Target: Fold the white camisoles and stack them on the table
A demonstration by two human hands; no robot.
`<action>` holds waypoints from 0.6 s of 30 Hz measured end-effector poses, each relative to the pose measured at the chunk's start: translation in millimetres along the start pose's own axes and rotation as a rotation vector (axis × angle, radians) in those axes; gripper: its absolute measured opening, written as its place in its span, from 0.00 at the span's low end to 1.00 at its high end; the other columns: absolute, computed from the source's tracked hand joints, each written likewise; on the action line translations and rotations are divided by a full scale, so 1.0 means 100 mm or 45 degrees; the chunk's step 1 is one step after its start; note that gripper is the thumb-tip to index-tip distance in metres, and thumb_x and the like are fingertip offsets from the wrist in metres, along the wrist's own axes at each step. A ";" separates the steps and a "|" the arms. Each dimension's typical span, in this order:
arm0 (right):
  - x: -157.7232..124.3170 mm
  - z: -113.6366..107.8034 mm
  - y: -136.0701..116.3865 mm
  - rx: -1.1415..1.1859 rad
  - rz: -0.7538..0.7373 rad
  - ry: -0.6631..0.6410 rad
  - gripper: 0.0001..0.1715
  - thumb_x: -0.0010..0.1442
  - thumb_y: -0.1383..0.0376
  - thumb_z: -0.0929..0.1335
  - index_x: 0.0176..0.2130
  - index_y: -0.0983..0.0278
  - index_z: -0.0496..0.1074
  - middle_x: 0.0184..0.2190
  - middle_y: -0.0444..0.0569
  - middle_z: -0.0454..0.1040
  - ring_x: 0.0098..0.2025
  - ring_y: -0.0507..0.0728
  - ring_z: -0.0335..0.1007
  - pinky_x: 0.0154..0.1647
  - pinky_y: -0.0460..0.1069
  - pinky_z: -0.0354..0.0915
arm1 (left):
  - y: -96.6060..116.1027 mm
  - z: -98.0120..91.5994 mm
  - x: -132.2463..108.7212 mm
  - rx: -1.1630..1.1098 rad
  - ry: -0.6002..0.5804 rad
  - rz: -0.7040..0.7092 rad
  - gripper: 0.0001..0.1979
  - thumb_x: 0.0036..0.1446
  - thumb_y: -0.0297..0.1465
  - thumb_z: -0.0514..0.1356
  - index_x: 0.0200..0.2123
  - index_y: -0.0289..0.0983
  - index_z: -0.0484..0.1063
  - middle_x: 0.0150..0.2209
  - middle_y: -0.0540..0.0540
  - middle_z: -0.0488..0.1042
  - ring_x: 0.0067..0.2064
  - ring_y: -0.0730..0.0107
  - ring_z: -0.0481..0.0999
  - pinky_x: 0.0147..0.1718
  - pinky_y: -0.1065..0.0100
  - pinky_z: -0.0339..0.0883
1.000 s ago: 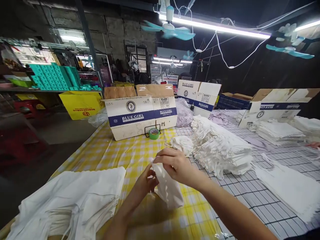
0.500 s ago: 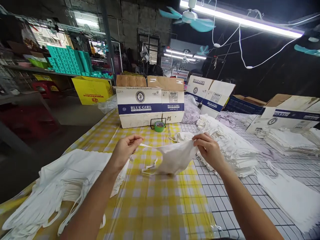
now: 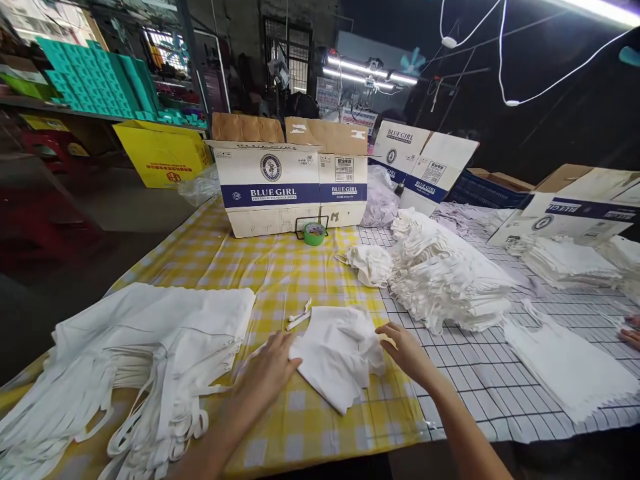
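Observation:
A white garment (image 3: 335, 357) lies crumpled on the yellow checked cloth (image 3: 280, 273) in front of me. My left hand (image 3: 275, 363) rests at its left edge, fingers low against the fabric and partly blurred. At the garment's right edge is my right hand (image 3: 403, 347), its fingers apart and close to the fabric. Small white straps (image 3: 300, 315) stick out above the garment. On the left is a neat stack of white garments with straps (image 3: 165, 333). A tall heap of white garments (image 3: 450, 273) stands to the right, beside a small bunched white piece (image 3: 370, 265).
A green tape roll (image 3: 314, 233) in a black holder stands before a BLUE GIRL carton (image 3: 273, 193). More cartons are behind. Flat white garments (image 3: 570, 363) lie on the right grid cloth, with another person's hand (image 3: 631, 332) at the far right edge.
The white garment, earlier held up between both hands, now lies on the table. Both hands have come down and the right hand's fingers have parted. The view has tilted downward.

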State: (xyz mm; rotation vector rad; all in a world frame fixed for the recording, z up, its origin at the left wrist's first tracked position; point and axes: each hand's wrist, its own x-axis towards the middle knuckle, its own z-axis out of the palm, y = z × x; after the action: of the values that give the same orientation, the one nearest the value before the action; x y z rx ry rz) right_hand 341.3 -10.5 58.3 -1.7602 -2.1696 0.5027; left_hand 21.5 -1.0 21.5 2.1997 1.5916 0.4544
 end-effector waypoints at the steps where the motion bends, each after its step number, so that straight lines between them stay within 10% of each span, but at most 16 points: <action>1: 0.02 0.03 -0.02 -0.027 -0.001 0.011 0.17 0.55 0.72 0.61 0.44 0.61 0.70 0.43 0.51 0.69 0.47 0.59 0.64 0.45 0.52 0.62 | 0.09 0.05 0.01 -0.028 -0.023 0.055 0.22 0.51 0.32 0.56 0.51 0.38 0.64 0.48 0.42 0.66 0.51 0.61 0.64 0.50 0.62 0.59; 10: -0.05 0.24 0.02 0.003 -0.227 -0.235 0.34 0.41 0.72 0.68 0.50 0.57 0.65 0.55 0.50 0.60 0.57 0.61 0.53 0.53 0.54 0.56 | 0.92 0.47 -0.30 0.011 -0.203 0.376 0.23 0.45 0.37 0.62 0.46 0.40 0.64 0.45 0.44 0.66 0.48 0.56 0.63 0.47 0.56 0.58; 14: -0.12 0.36 0.08 0.167 -0.190 -0.063 0.13 0.48 0.73 0.63 0.35 0.61 0.70 0.51 0.50 0.64 0.54 0.60 0.57 0.51 0.54 0.55 | 0.95 0.67 -0.34 0.064 -0.176 0.272 0.11 0.51 0.22 0.51 0.36 0.37 0.67 0.39 0.44 0.69 0.44 0.59 0.65 0.43 0.58 0.59; 18: -0.16 0.28 -0.06 0.600 -0.061 0.183 0.09 0.57 0.71 0.59 0.35 0.62 0.66 0.33 0.47 0.69 0.37 0.55 0.66 0.40 0.49 0.60 | 0.85 0.40 -0.17 -0.418 -0.104 0.136 0.09 0.51 0.22 0.49 0.31 0.37 0.66 0.34 0.47 0.69 0.38 0.64 0.67 0.38 0.64 0.61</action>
State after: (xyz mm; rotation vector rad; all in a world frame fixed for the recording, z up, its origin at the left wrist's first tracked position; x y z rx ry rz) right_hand 326.9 -29.3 35.7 -1.4358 -1.8038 0.7750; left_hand 105.8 -45.5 27.8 2.0295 1.2607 0.6016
